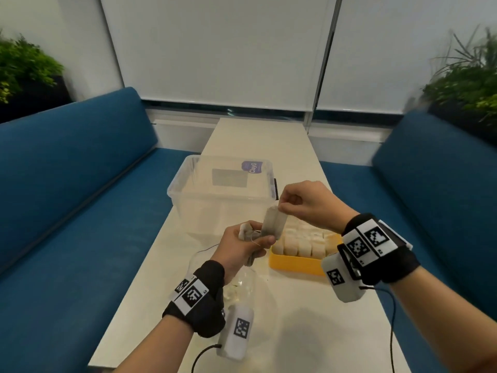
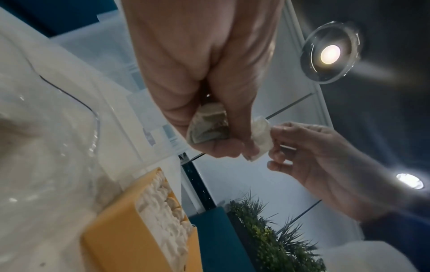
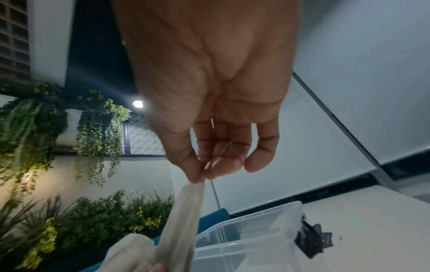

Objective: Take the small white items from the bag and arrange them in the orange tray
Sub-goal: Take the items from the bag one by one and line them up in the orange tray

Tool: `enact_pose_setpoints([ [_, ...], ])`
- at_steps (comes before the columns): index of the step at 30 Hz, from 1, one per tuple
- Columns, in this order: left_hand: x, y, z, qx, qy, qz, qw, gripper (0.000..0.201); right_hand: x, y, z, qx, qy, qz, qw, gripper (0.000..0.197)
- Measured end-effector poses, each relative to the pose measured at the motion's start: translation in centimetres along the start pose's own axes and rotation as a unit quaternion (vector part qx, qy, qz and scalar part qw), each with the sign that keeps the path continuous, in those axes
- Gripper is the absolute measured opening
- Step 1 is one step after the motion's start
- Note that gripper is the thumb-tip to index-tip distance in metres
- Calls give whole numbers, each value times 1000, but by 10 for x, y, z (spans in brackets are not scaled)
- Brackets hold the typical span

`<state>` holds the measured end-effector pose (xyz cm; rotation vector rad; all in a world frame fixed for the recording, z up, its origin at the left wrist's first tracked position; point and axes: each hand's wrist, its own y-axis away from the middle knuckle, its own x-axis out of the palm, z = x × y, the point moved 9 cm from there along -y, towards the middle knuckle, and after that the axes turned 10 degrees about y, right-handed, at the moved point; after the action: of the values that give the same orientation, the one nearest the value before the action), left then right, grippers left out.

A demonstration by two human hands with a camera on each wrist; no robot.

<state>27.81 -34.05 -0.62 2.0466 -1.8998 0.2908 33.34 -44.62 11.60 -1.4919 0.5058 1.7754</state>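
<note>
Over the table, my right hand [image 1: 281, 207] pinches the top edge of a small white pouch [image 1: 274, 224] between thumb and forefinger. The pouch's lower end sits in my left hand [image 1: 255, 238], which also grips another small pouch [image 1: 246, 230] in its curled fingers. The left wrist view shows the gripped pouch [image 2: 207, 127] and the pinched pouch [image 2: 260, 136]. The right wrist view shows the pinched pouch [image 3: 186, 211] hanging from my fingertips [image 3: 195, 174]. The orange tray [image 1: 295, 263] lies just right of the hands, with several white pouches [image 1: 304, 243] in rows. The clear bag [image 1: 242, 281] lies under my left wrist.
A clear plastic box [image 1: 188, 192] with a purple label stands behind the hands, its black latch [image 3: 311, 241] on the right side. The narrow white table [image 1: 295, 332] runs between two blue benches [image 1: 67, 197]. Plants stand at both far corners.
</note>
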Motion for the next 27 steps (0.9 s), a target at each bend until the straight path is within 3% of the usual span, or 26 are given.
enact_pose_setpoints([
  [7,53,-24,16,-40,58,24,997,38,-12,5,-64,39,-105,32,993,5],
  [12,73,-37,28,-38,88,1,995,26,-9,7,-97,55,-193,58,978,8],
  [17,80,-48,36,-23,83,-32,996,23,3,11,-120,90,-310,93,942,20],
  [21,87,-49,46,-38,73,-30,996,29,7,11,-134,65,-264,104,957,18],
  [27,83,-50,59,-54,111,-66,990,36,18,3,-149,5,-62,132,989,17],
])
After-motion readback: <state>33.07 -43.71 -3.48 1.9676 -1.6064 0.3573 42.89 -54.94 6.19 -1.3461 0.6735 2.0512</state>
